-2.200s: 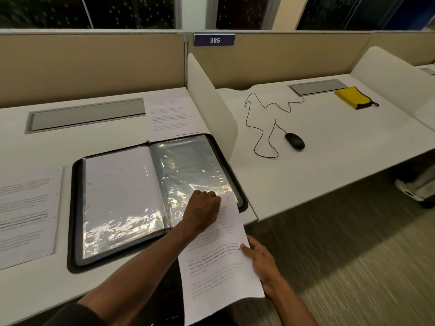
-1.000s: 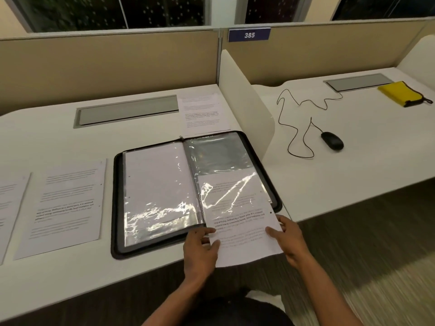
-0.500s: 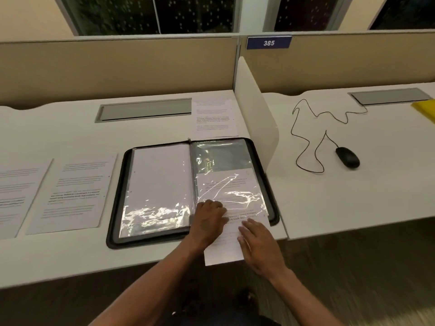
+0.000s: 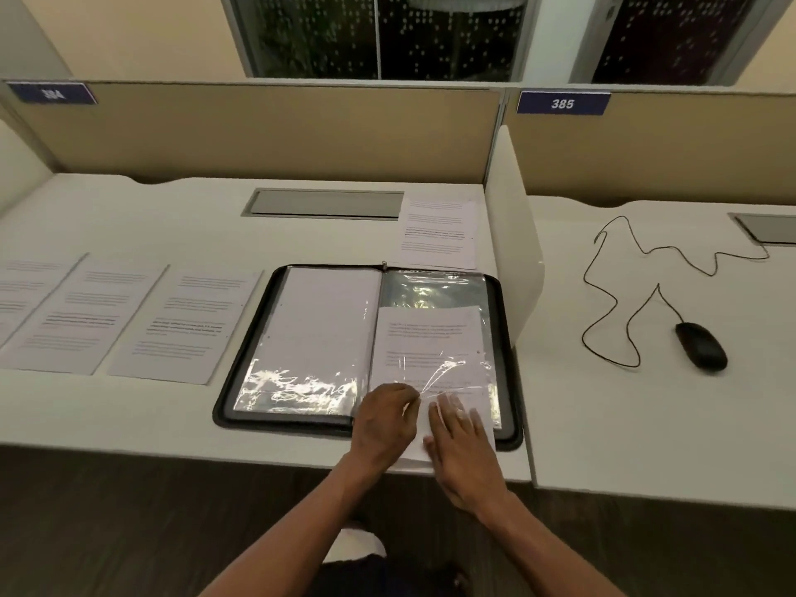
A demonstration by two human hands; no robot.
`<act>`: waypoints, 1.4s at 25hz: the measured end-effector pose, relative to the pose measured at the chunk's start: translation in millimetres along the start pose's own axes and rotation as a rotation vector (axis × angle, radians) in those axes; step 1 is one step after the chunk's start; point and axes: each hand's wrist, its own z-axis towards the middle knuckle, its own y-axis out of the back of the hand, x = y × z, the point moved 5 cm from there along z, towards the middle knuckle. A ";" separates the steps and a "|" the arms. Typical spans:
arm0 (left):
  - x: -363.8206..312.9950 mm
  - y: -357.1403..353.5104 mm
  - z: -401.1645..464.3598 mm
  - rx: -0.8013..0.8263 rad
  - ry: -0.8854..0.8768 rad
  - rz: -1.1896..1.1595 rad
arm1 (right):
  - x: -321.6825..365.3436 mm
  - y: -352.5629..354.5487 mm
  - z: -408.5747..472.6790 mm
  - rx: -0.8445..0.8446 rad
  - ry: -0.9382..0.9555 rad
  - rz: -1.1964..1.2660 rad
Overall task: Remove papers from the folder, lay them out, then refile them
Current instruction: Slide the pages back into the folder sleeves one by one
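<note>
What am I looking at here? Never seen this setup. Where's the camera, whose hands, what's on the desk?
There is no robot: a person wears one wide-angle camera on the head, looking down at their own hands. An open black folder of clear plastic sleeves lies on the white desk. A printed sheet is most of the way into the right-hand sleeve. The left hand pinches the sleeve's near edge; the right hand lies flat on the sheet's protruding end. Three loose pages lie left of the folder, one page behind it. On the neighbouring desk is a wired mouse.
</note>
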 end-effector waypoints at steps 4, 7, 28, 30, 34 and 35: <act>5.8 -2.5 -0.6 0.010 0.007 -0.030 | -2.2 4.1 21.0 -0.008 0.015 0.056; 16.3 -6.5 4.4 0.041 -0.009 -0.050 | 5.1 6.0 31.5 -0.006 0.026 0.081; 43.5 2.9 11.4 0.057 0.022 -0.370 | 8.0 12.4 51.2 -0.074 -0.068 0.267; 47.0 4.8 8.0 0.007 0.043 -0.396 | 10.6 46.8 19.1 -0.218 -0.141 0.450; 45.9 4.4 5.8 -0.009 0.066 -0.430 | -32.5 91.8 -12.1 -0.601 -0.662 0.666; 44.4 4.0 5.8 -0.005 0.070 -0.427 | -42.4 91.9 -8.0 -0.557 -0.765 0.720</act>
